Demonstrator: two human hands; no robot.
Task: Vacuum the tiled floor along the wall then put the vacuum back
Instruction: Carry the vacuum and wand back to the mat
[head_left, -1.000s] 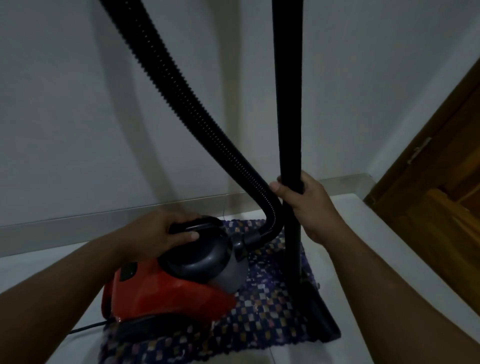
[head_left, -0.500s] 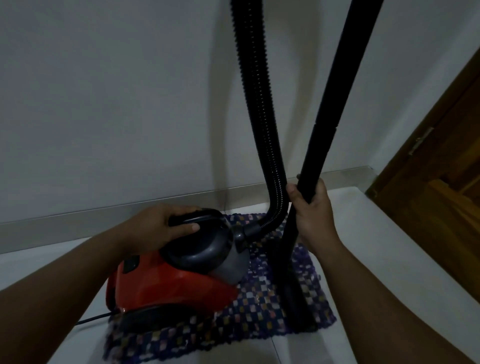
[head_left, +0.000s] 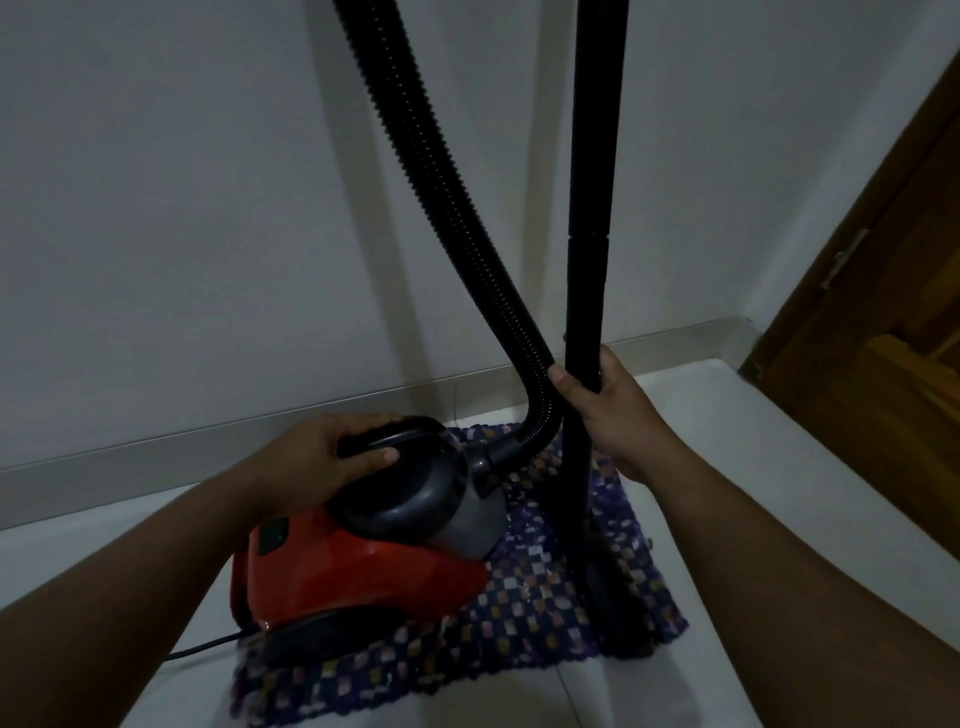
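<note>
A red and grey canister vacuum sits on a purple checkered mat on the white tiled floor, close to the wall. My left hand grips the black carry handle on top of it. My right hand is wrapped around the black rigid tube, which stands upright with its floor nozzle resting on the mat's right side. The ribbed black hose curves up from the vacuum's front and leaves the top of the view.
A grey skirting strip runs along the foot of the pale wall. A wooden door with a metal handle stands at the right. The black power cord trails left from under the vacuum.
The rigid tube has swung from leaning right back to upright, and the hose has shifted with it. My left hand has stayed on the vacuum's handle.
</note>
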